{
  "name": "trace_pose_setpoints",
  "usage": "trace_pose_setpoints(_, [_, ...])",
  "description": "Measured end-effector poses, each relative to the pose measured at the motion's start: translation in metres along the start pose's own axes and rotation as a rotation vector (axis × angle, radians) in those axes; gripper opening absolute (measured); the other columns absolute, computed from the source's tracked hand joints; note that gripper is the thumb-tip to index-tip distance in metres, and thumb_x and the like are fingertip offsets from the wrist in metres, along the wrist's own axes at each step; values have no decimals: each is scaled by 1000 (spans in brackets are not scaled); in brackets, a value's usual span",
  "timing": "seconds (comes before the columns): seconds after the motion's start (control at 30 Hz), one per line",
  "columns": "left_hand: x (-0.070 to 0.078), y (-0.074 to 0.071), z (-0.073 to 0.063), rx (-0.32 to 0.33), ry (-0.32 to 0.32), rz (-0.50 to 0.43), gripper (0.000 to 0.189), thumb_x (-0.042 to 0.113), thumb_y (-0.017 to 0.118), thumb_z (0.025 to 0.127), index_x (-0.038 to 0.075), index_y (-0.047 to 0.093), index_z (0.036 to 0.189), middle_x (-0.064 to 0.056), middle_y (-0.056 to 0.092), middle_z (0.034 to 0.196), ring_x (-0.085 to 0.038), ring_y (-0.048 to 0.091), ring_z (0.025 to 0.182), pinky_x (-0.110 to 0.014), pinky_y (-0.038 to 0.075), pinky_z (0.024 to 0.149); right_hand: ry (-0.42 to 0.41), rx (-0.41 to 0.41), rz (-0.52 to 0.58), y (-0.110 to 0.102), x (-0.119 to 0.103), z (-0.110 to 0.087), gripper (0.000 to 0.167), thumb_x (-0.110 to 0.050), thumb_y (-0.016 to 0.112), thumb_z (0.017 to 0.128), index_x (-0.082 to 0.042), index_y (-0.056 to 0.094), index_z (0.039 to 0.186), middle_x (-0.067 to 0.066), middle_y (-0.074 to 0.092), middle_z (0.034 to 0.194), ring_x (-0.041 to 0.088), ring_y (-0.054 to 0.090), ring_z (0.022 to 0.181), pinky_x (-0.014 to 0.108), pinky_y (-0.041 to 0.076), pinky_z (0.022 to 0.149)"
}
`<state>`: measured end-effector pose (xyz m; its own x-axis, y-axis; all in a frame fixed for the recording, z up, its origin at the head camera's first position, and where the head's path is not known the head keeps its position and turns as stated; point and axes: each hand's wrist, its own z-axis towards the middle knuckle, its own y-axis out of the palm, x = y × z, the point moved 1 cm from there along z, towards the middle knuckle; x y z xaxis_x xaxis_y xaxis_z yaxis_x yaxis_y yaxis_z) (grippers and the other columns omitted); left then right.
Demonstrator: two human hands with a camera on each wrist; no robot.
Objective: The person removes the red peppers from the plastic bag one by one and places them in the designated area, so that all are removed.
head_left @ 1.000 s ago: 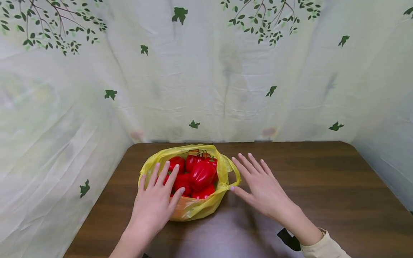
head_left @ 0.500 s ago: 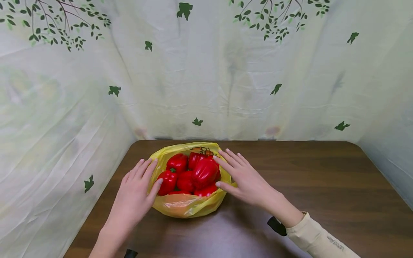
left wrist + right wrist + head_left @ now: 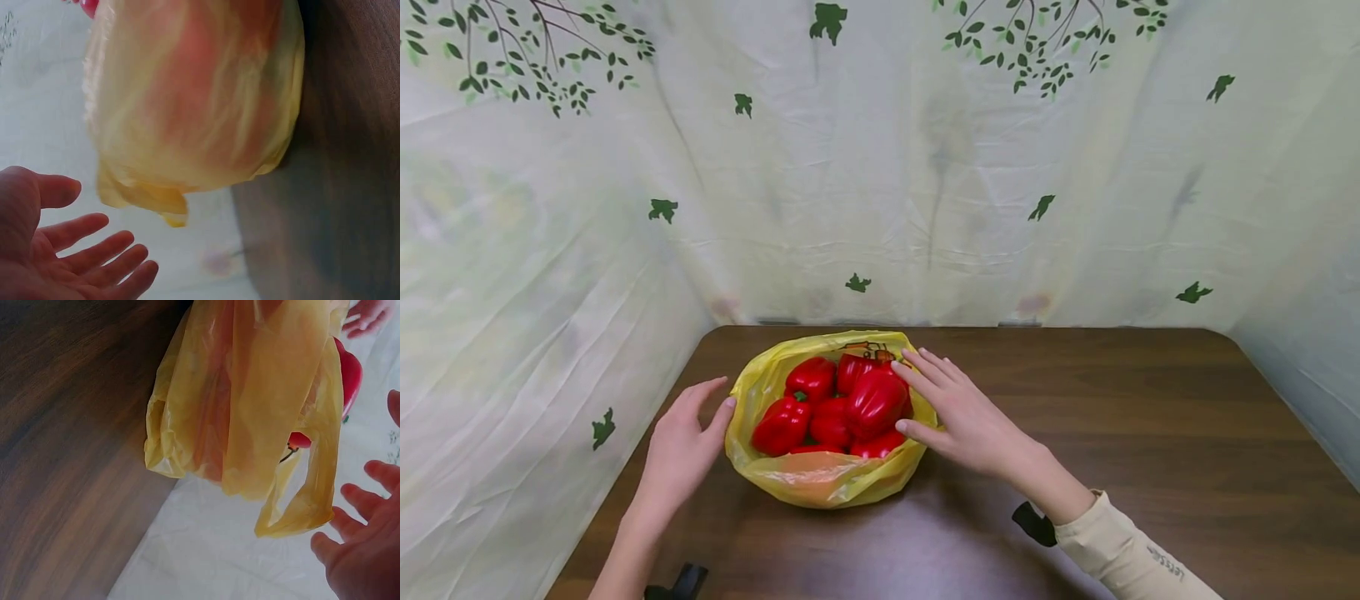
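Note:
A yellow plastic bag [image 3: 820, 487] stands with its mouth wide on the brown table, filled with several red bell peppers [image 3: 876, 402]. My left hand [image 3: 679, 454] is just off the bag's left rim, thumb and fingers apart. The left wrist view shows a gap between that hand [image 3: 75, 259] and the bag [image 3: 194, 106]. Over the right rim, my right hand [image 3: 973, 425] has its fingers extended and holds nothing. In the right wrist view, the bag's loop handle [image 3: 322, 481] hangs beside the fingertips of the right hand [image 3: 369, 544]; whether they touch is unclear.
The brown wooden table [image 3: 1112, 417] extends to the right of the bag. A pale curtain [image 3: 880, 167] with leaf prints hangs behind it and along both sides. Black straps [image 3: 1033, 525] sit at the wrists.
My left hand has moved from over the peppers out to the left of the bag. My right hand has shifted left, over the bag's right rim. The bag's mouth looks wider at the left.

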<state>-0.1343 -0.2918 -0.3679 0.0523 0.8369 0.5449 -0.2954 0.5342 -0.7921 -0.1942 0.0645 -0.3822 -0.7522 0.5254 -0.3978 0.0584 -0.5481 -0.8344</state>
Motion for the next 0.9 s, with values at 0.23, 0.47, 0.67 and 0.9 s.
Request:
trace_pose_setpoints(0.23, [-20, 9, 14, -200, -259, -374, 61, 43, 45, 104, 2, 37, 147, -26, 48, 140, -39, 53, 121, -47, 49, 95, 37, -5, 40, 3, -2, 0, 70, -46, 64, 93, -18, 38, 152, -1, 28, 159, 22, 17, 147, 45, 19, 117])
trace_pose_setpoints(0.47, [-32, 16, 21, -294, -408, -590, 73, 44, 53, 101, 6, 21, 154, -25, 44, 143, -29, 57, 118, -31, 50, 93, 26, 0, 52, 8, -4, 1, 70, -46, 64, 93, -17, 38, 152, 0, 28, 159, 30, 21, 146, 45, 26, 114])
trace_pose_setpoints(0.67, [-32, 13, 22, -214, -416, -749, 77, 29, 66, 96, 6, 21, 153, -13, 54, 128, -10, 60, 100, -21, 50, 87, 1, 17, 51, 11, -5, 6, 69, -43, 65, 94, -16, 39, 152, 2, 31, 158, 32, 24, 145, 45, 26, 114])
trace_pose_setpoints(0.9, [-32, 7, 21, -143, -434, -851, 78, 15, 73, 91, 5, 26, 153, 2, 63, 111, -8, 62, 98, -21, 51, 87, -23, -19, 59, 11, -4, 17, 70, -44, 65, 93, -21, 36, 153, 2, 31, 157, 23, 23, 145, 43, 27, 114])
